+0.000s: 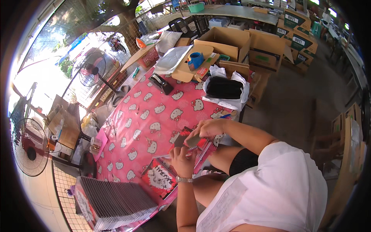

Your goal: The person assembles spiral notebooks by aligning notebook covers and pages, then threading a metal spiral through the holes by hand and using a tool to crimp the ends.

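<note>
Above the near right edge of the pink table, my left hand [182, 160] is closed with curled fingers at the lower edge of a dark flat piece [180, 142]. My right hand [210, 128] is closed on a grey-brown flat piece [193, 140], which overlaps the dark one. I cannot tell whether these are two pieces or one folded over. Beneath the hands lies a red-and-black printed cover [203, 144], partly hidden. A red, white and black notebook [159, 178] rests beside my left wrist.
A tall stack of notebooks [116, 199] fills the table's near left corner. Farther back are a tape dispenser [161, 84], a blue tape roll [196, 60], and a white-lined box of black pieces [224, 88]. Open cartons [224, 40] stand behind; a fan [31, 147] stands left.
</note>
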### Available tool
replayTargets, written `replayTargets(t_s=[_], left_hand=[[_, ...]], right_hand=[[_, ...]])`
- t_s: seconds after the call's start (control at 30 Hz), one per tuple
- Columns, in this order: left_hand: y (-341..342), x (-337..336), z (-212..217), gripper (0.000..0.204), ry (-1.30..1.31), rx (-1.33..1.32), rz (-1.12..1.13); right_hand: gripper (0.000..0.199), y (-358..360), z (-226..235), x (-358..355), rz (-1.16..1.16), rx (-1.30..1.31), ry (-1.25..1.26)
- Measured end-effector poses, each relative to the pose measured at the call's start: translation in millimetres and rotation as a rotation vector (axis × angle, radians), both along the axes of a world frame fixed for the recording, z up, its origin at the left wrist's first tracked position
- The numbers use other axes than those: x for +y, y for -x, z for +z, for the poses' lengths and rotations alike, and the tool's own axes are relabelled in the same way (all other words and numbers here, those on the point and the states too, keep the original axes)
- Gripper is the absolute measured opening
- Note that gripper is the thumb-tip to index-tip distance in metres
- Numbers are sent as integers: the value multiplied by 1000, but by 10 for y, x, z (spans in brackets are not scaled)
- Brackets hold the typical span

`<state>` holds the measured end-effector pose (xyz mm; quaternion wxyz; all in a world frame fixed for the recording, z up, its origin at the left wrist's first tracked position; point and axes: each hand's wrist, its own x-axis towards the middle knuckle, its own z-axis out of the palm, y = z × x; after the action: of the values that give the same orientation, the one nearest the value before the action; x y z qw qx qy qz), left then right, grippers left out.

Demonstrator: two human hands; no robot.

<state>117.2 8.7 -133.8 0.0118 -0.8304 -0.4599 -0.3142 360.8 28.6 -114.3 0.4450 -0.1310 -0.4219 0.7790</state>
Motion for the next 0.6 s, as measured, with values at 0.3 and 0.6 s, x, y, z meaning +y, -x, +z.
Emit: replayTargets(t_s=[0.3, 0.6], left_hand=[[-53, 43, 113, 31, 150, -122, -95], [-85, 1, -3, 37, 92, -71, 56]], right_hand=[[37, -88, -114, 252, 26, -499, -143], [30, -18, -54, 371, 239, -330, -64]])
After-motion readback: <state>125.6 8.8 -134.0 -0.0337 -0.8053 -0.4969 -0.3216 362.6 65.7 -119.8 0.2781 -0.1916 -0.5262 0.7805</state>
